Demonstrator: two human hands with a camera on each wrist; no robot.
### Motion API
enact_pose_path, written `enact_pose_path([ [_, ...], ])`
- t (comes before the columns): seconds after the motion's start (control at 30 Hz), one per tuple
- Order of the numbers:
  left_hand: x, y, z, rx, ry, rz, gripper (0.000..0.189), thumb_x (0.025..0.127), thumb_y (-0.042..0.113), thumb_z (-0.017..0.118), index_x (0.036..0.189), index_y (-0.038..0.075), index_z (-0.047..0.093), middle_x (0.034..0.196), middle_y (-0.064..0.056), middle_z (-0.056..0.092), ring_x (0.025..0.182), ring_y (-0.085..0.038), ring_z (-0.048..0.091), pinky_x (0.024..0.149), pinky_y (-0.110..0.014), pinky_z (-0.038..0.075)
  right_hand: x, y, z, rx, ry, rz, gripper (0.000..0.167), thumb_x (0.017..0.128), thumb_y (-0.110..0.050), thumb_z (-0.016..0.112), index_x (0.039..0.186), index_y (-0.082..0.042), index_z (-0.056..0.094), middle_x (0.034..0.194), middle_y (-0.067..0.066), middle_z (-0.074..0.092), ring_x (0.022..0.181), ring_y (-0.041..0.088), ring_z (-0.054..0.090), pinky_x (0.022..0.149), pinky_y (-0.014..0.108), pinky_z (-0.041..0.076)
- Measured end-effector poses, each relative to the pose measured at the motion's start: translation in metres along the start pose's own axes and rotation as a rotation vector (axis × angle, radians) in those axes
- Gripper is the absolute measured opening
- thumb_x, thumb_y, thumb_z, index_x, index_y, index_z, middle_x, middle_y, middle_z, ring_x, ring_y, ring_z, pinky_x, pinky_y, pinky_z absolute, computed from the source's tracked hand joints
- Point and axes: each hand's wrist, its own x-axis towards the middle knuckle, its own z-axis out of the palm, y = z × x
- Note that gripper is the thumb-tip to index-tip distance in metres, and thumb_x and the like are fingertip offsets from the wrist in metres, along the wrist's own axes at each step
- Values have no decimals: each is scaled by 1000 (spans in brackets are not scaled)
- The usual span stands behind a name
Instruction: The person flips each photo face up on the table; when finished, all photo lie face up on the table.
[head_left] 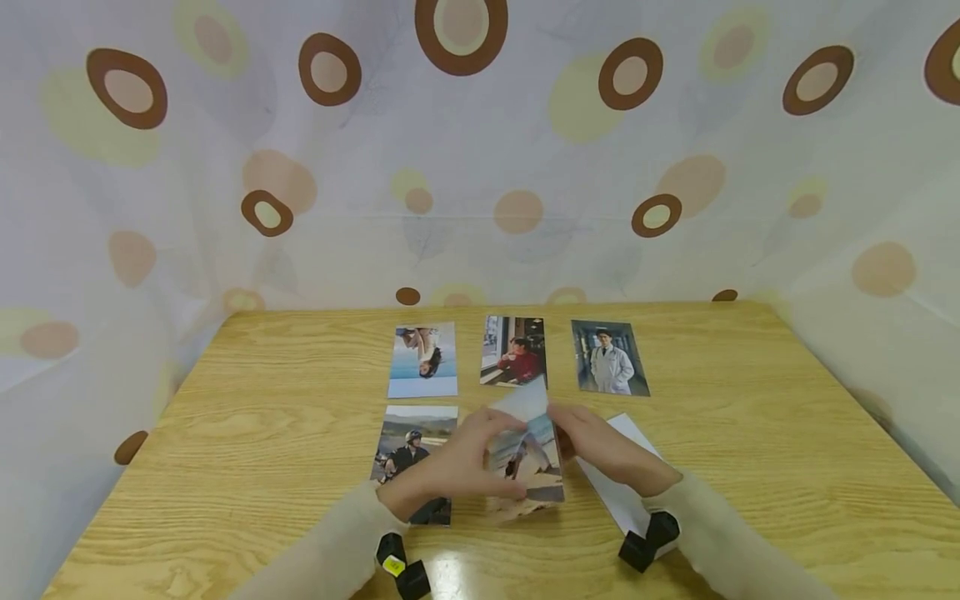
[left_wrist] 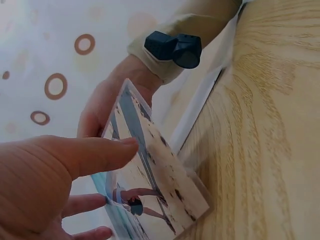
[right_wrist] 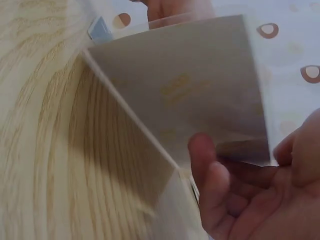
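A beach photo [head_left: 536,454] is held tilted above the table between both hands; a clear edge shows along its border. My left hand [head_left: 465,462] grips it from the left, the thumb [left_wrist: 107,156] lying across its picture side. From the right, my right hand [head_left: 607,446] holds its edge, with fingers [right_wrist: 202,155] against the pale back, where faint yellow print shows. Whether it is one sheet or several is unclear. Beneath my right wrist lies a white sheet [head_left: 611,483], partly covered. A photo of a helmeted rider [head_left: 408,442] lies under my left forearm.
Behind the hands, a row of photos lies on the wooden table [head_left: 262,417]: an upside-down woman by water [head_left: 423,358], a person in red by a window [head_left: 516,350] and a person in a white coat [head_left: 611,358]. A dotted cloth [head_left: 465,150] encloses the back and sides.
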Motion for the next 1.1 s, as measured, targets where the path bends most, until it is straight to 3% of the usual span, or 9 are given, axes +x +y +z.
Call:
enact_pose_path([
  [0.1,1,-1,2,100,-29,-26,79,74,27,83,142,10,45,142,-15,34,126,-32,34,98,-45,40,1,4,-1,-45,24,6,40,106,-22,31,76,-6,52,62,-1,49,55,12,45,55,26,41],
  [0.23,0,-2,5,217,-51,-44,85,69,31,87,141,11,45,144,-13,32,129,-31,32,100,-47,41,1,10,-3,-138,54,4,35,103,-17,42,72,-3,52,53,-1,47,45,10,39,46,24,34],
  [0.37,-3,-3,7,355,-36,-17,83,66,33,89,137,11,51,141,-12,39,123,-29,38,98,-44,42,3,16,-4,-300,126,-49,18,97,-13,53,94,3,62,55,-3,50,45,7,39,45,21,31],
  [0.47,-4,-3,8,431,-32,-1,78,65,36,89,132,12,56,140,-12,43,121,-28,41,98,-45,42,4,18,-4,-412,184,-71,30,92,-12,60,113,9,60,57,-4,53,47,6,42,48,21,33],
  [0.57,-4,-4,9,458,-44,-6,75,66,38,88,129,13,58,141,-11,44,122,-28,41,100,-46,40,2,18,-5,-463,225,-54,40,91,-14,61,122,11,56,61,-3,56,50,7,46,51,23,37],
  [0.67,-4,-5,9,468,-58,-19,74,66,40,87,129,14,59,142,-10,44,122,-27,41,100,-47,40,0,17,-6,-484,254,-48,39,92,-15,61,123,9,56,62,-2,58,51,9,48,51,24,39],
  [1.1,-5,-3,8,465,-38,-2,74,63,44,88,124,12,61,141,-12,44,121,-28,41,98,-45,41,-26,26,-28,-523,224,-194,22,91,-10,63,107,4,62,64,-5,52,50,0,41,48,21,39],
])
